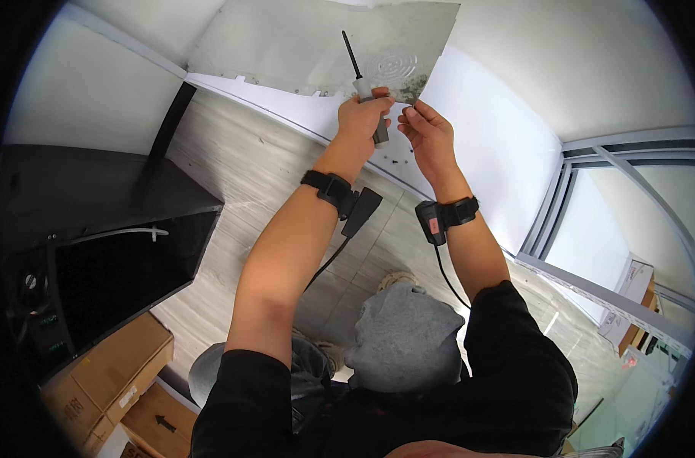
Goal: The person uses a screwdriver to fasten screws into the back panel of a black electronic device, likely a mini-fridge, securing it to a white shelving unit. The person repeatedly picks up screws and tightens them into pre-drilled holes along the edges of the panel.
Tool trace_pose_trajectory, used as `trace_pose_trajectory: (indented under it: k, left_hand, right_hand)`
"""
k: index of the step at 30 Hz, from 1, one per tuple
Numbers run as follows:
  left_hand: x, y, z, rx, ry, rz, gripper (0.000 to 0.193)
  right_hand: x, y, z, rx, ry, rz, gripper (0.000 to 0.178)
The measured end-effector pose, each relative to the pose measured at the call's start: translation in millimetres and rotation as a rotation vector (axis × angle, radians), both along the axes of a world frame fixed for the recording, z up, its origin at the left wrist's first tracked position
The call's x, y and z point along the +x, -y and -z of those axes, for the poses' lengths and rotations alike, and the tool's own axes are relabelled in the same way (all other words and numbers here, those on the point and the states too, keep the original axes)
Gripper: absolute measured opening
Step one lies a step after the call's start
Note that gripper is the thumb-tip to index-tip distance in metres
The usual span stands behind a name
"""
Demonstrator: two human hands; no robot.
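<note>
A screwdriver [363,88] with a grey handle and a dark shaft is held in my left hand [360,120], its fingers wrapped round the handle. Its tip points up and away, over a grey metal panel [317,46] with ring-shaped vent slots. Just right of it, at the panel's near corner, my right hand [430,136] is closed in a pinch. What its fingertips hold, if anything, is too small to make out. Several small dark pieces, perhaps screws [395,161], lie on the white surface [469,130] beneath my hands.
A black open-fronted cabinet [111,183] stands at the left, above cardboard boxes [119,366]. Metal framing [561,206] rises at the right. Black devices with cables [360,214] are strapped to both my wrists. Wood-look flooring [241,153] lies below.
</note>
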State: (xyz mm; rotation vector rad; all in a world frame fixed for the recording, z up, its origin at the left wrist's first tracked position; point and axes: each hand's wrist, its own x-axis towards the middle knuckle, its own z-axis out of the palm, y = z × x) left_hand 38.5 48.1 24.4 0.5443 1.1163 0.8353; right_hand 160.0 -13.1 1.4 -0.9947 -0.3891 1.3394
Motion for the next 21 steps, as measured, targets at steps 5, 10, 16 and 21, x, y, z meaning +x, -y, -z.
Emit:
trace_pose_trajectory:
  k: [5, 10, 16, 21]
  left_hand:
    - [4.0, 9.6, -10.4, -0.041, 0.098, -0.019, 0.023]
    - [3.9, 24.0, -23.3, -0.024, 0.171, 0.045, 0.019]
    - [-17.5, 33.3, -46.7, -0.001, 0.226, 0.119, 0.022]
    - [-68.2, 34.7, -74.6, 0.106, 0.108, 0.153, 0.027]
  right_hand:
    - [-27.7, -5.1, -17.6, 0.062, 0.259, 0.09, 0.018]
    - [-43.0, 0.2, -47.1, -0.052, 0.387, 0.288, 0.023]
    - [-43.5, -2.5, -56.5, -0.066, 0.436, 0.303, 0.025]
    - [-40.5, -7.1, -83.8, 0.01, 0.621, 0.372, 0.027]
